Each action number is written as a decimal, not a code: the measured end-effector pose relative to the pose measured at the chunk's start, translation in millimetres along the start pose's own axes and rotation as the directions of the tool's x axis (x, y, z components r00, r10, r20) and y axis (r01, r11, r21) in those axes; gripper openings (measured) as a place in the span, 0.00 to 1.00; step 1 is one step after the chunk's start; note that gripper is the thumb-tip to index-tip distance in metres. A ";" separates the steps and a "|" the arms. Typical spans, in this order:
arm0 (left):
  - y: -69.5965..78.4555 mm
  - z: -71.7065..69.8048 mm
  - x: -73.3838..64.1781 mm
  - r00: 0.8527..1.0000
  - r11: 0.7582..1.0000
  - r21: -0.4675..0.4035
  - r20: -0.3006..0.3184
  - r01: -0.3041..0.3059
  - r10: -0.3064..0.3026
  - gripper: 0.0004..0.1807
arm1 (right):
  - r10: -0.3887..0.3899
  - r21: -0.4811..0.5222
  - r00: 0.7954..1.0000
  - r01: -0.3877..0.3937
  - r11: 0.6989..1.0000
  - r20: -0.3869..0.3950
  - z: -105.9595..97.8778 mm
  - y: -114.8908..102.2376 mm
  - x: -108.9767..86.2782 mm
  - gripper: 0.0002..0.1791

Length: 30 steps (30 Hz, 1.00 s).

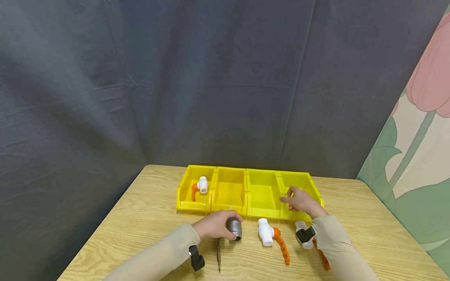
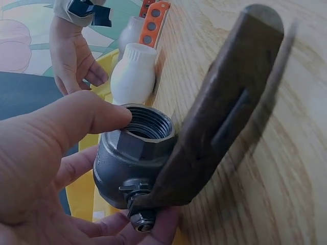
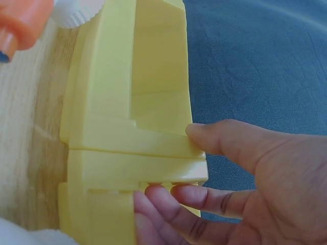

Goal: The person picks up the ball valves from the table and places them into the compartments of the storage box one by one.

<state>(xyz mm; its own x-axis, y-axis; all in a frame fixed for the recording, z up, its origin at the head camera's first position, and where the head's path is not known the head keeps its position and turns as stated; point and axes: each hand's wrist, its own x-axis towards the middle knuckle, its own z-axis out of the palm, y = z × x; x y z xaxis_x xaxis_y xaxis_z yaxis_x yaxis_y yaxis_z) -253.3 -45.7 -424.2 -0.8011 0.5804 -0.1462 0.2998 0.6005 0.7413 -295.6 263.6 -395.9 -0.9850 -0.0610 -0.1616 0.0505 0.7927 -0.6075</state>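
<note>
A grey metal ball valve [image 1: 234, 228] with a threaded opening is in my left hand [image 1: 218, 224]. In the left wrist view my thumb presses the valve's rim, and the other fingers lie round its far side and below. Its dark, worn lever handle [image 2: 225, 102] sticks out away from the palm. My right hand [image 1: 303, 201] is over the row of yellow bins [image 1: 230, 210]. The right wrist view shows its thumb and fingers on opposite sides of the adjoining bin walls [image 3: 138, 161], pinching them between the two right-hand bins.
A white plastic valve with an orange handle [image 1: 266, 233] lies on the wooden table [image 1: 147, 218] before the bins. Another white valve [image 1: 304, 234] is partly hidden by my right wrist. The leftmost bin holds a white-and-orange valve [image 1: 202, 185]. A dark curtain [image 1: 218, 86] hangs behind.
</note>
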 end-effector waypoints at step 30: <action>-8.0 -4.5 3.0 1.000 1.000 0.003 0.023 -0.013 0.013 0.27 | -0.014 0.014 1.000 0.014 1.000 0.001 0.4 0.1 -0.5 0.17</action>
<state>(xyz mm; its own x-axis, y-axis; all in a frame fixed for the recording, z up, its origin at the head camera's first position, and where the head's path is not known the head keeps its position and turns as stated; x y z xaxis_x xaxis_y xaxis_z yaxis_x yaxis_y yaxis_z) -260.4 -51.3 -427.6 -0.7846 0.6011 -0.1517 0.3118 0.5941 0.7415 -295.0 263.5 -396.2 -0.9854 -0.0732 -0.1538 0.0387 0.7831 -0.6207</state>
